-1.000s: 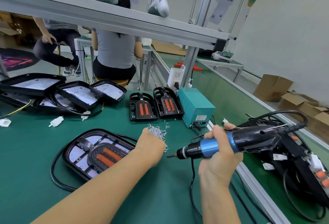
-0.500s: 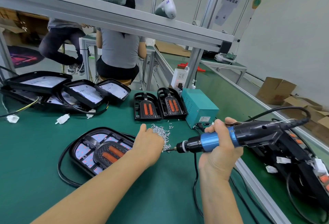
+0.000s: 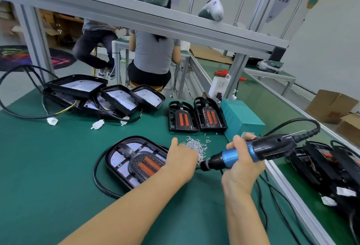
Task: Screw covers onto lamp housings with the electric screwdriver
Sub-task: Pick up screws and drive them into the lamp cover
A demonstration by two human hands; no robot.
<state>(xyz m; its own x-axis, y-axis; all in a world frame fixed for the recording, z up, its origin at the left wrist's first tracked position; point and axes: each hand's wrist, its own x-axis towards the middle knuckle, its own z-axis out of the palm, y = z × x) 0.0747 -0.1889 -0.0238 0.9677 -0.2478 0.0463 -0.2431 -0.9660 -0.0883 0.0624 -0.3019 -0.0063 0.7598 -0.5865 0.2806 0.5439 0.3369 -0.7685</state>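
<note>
The right hand (image 3: 241,168) is holding the screwdriver (image 3: 253,151) in a clenched grip, its tip pointing at the left hand (image 3: 181,159). That hand is lying over the screws (image 3: 195,145) on the tabletop (image 3: 48,167), its grip hidden, just beside the covered lamp (image 3: 134,162).

Your left hand (image 3: 180,160) and right hand (image 3: 240,168) were bare, without gloves, rings or a watch, and both forearms were uncovered as far as the frame's lower edge, no sleeve showing.
</note>
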